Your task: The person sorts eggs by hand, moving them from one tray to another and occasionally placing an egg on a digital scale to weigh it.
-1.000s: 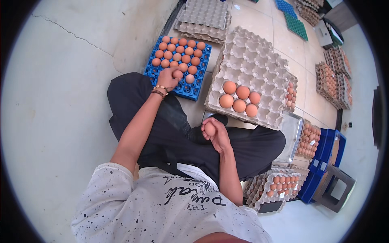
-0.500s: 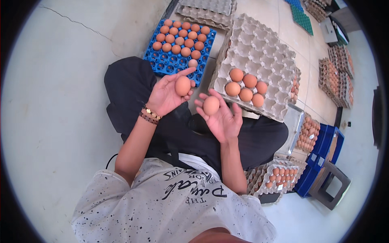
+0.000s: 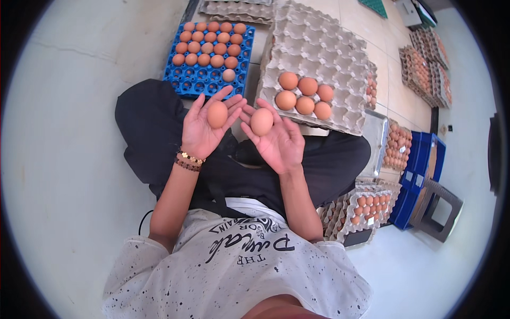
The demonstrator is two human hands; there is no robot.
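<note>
My left hand (image 3: 200, 133) lies palm up with its fingers stretched, and a brown egg (image 3: 217, 115) rests on it. Close beside it, my right hand (image 3: 287, 148) is also palm up. It cradles another brown egg (image 3: 262, 123) near the fingers. Just beyond the left hand is a blue plastic egg tray (image 3: 239, 87), mostly filled with brown eggs in its far rows and with a single egg in a nearer row. Past the right hand stands a stack of grey pulp egg trays (image 3: 305, 40); several brown eggs (image 3: 305, 105) sit at the near edge of its top tray.
Grey trays (image 3: 239, 11) lie at the far edge. To the right are a metal tray (image 3: 376, 143), egg-filled trays (image 3: 397, 146), a blue crate (image 3: 417, 175) and a grey-brown frame (image 3: 443, 210). More egg stacks (image 3: 417, 72) stand farther off. My crossed legs (image 3: 154, 114) surround the hands.
My left hand has turned palm up with its fingers stretched out, the egg now lying on it. The two hands are closer together. The whole view has shifted, with the trays higher and farther left.
</note>
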